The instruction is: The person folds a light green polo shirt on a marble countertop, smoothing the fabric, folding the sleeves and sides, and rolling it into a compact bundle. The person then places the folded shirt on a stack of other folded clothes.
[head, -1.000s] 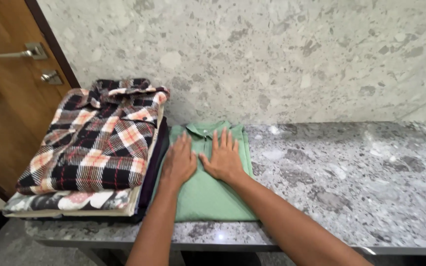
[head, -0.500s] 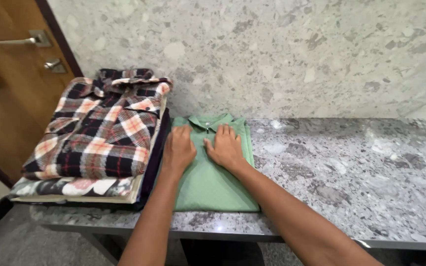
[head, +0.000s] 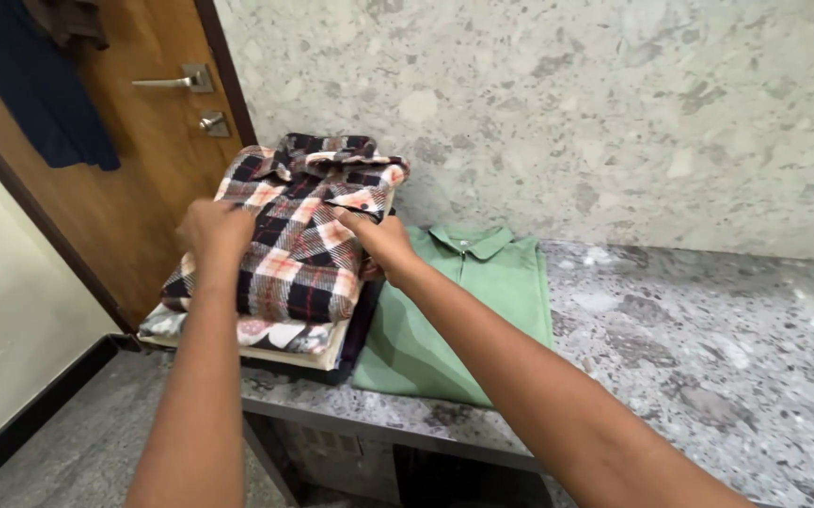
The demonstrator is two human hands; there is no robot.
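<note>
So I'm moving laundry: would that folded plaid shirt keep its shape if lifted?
The folded red, black and white plaid flannel shirt is soft cloth, so it probably sags unless supported. Left hand and right hand flank it, which should help.

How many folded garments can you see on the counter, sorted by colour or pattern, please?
Plaid shirt, top of the stack, both hands on it: 1
Green collared shirt, flat beside the stack: 1
Floral-print piece under the plaid: 1
Cream piece below that: 1
Total: 4 visible

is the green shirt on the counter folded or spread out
Folded. The green shirt lies as a neat rectangle, collar on top, sleeves tucked away, flat on the counter.
</note>
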